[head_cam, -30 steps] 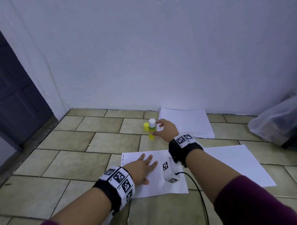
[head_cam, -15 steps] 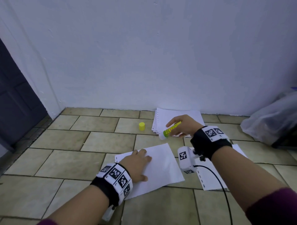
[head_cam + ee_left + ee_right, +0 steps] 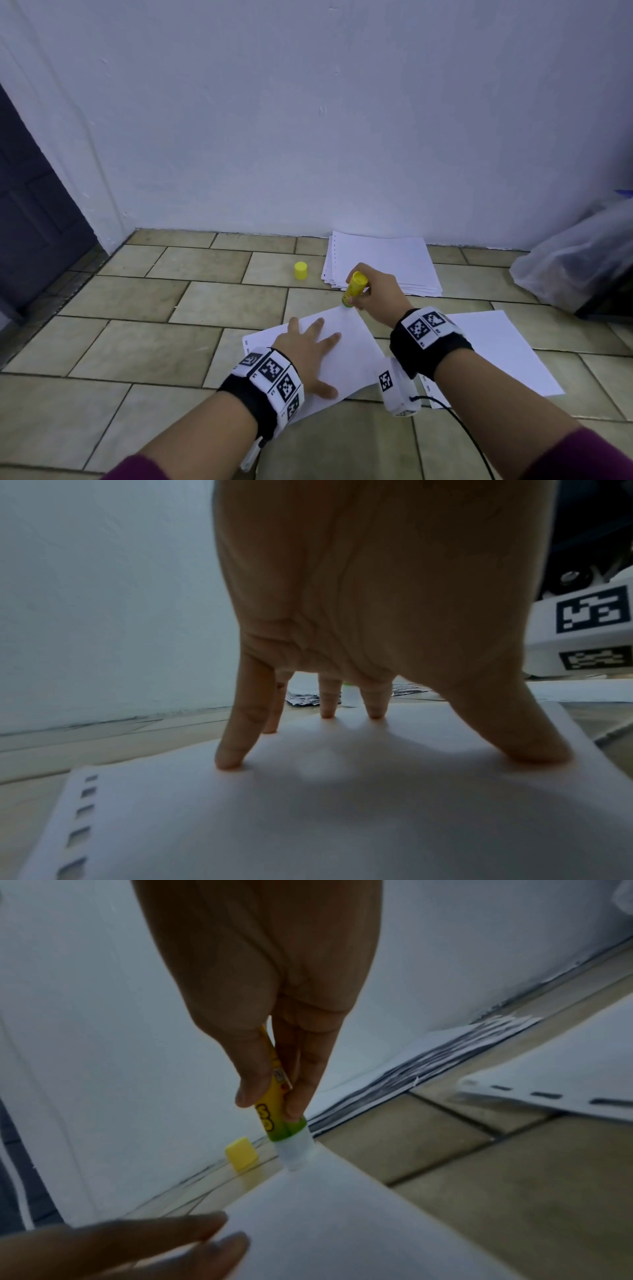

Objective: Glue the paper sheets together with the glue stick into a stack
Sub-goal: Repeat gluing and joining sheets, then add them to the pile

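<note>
Right hand: grip narrow, fingers pinching the uncapped glue stick, barrel near upright, yellow base up, pale glue end down on the far corner of the top paper sheet. One second ago the stick stood on the floor tiles with this hand just reaching it; half a second ago it was lifted and slanted above the sheet; now the tip meets the paper. Judged: gluing is at its very start, with the spreading strokes yet to come.

Left hand: grip wide, fingers spread flat on the same sheet, at 8 o'clock from the stick, pinning it. Its place is unchanged across all three moments.

Second loose sheet: at 4 o'clock from the stick, partly under the right wrist, punched edge showing.

Supply pile of paper: at 12 o'clock, against the wall, just beyond the right hand.

Yellow cap: at 10 o'clock, standing on the tiles, clear of the sheets.

Clear plastic bag: at 2 o'clock, well apart.

Obstructions: none on the glue path; the left fingers cover the sheet's near half, so glue there would need the hand shifted.
</note>
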Tool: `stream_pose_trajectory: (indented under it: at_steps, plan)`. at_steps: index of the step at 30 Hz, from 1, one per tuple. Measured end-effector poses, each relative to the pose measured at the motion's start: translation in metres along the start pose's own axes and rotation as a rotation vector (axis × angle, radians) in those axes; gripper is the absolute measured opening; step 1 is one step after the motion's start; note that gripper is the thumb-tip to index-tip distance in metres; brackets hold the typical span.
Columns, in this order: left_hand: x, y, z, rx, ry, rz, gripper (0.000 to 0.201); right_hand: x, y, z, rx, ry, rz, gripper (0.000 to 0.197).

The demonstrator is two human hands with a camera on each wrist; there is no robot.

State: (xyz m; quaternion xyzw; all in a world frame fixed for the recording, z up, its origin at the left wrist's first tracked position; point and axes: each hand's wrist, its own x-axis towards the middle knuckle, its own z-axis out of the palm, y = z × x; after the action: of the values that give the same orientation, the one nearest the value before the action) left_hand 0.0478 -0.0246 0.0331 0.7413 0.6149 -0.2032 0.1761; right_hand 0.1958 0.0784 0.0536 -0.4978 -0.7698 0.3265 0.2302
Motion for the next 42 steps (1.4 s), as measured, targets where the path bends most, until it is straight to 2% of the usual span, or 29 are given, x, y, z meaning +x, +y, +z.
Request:
stream_pose_trajectory:
  at_steps: [7, 17, 25, 29, 31, 33, 37, 42]
  plan:
    - [0.000, 0.000, -0.001, 0.008, 0.003, -0.002, 0.099, -0.007, 0.000, -0.008, -0.152, -0.077, 0.017, 0.029]
    - [-0.002, -0.001, -0.003, 0.012, 0.015, 0.022, 0.098, -0.064, 0.008, -0.029, -0.247, -0.222, 0.019, 0.030]
    - [-0.001, -0.013, -0.002, 0.192, 0.011, 0.046, 0.066, -0.077, 0.013, -0.048, -0.125, -0.307, 0.109, 0.028]
    - [-0.007, -0.019, -0.001, 0.161, 0.058, 0.007, 0.074, -0.068, 0.016, -0.061, 0.287, -0.126, 0.213, 0.022]
    - [-0.009, -0.018, -0.001, 0.169, 0.136, 0.044, 0.079, -0.062, 0.013, -0.063, 0.532, -0.035, 0.268, 0.019]
    - [-0.008, -0.016, 0.002, 0.100, 0.151, 0.110, 0.079, -0.054, 0.012, -0.059, 0.666, 0.003, 0.297, 0.019]
    - [-0.007, -0.019, -0.001, -0.003, 0.131, 0.092, 0.064, -0.040, 0.011, -0.040, 0.691, 0.050, 0.300, 0.026]
    - [-0.010, -0.033, -0.001, 0.005, 0.137, 0.023, 0.080, -0.022, 0.006, -0.018, 0.612, 0.083, 0.285, 0.029]
